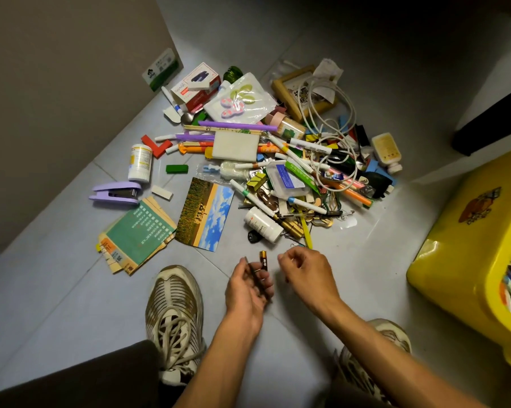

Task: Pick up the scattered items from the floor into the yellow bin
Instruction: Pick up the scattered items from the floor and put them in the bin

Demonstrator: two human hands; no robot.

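Note:
A heap of scattered items covers the grey floor: pens, markers, blocks, cables, bottles, cards. The yellow bin stands at the right edge with several items inside. Palm up just before the heap, my left hand holds a small battery and a thin dark stick across its fingers. Just right of the battery hovers my right hand, fingers loosely curled, with nothing visible in it.
A purple stapler, a white pill bottle, a green booklet and a postcard lie left of the heap. My two shoes stand at the bottom. A wall rises at the left.

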